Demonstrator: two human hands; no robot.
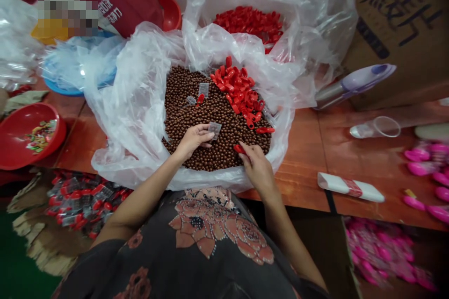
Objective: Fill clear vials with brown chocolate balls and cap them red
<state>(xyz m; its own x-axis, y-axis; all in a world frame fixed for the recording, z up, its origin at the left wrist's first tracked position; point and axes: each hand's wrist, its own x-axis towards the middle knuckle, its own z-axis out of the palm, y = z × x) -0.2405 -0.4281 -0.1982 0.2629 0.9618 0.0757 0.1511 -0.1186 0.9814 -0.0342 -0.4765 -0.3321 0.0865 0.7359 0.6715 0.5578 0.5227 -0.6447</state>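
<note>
My left hand (195,141) pinches a small clear plastic case (214,130) above a bed of round brown balls (196,114), which look like chocolate beads. Between the fingers of my right hand (257,163) is a small red plastic cap (239,148), held over the near right edge of the balls. A heap of similar red caps (238,86) lies on the balls at the back right. Another clear case (203,89) rests on the balls, beside a lone red piece (200,98). White plastic sheeting (140,74) lines the container around the balls.
Behind stands a clear bag (298,18) with many red caps. At the left are a red bowl (52,135) of small wrapped pieces and a blue basin (63,86). A tissue pack (351,186), a clear cup (386,127) and a cardboard box (403,65) are at the right.
</note>
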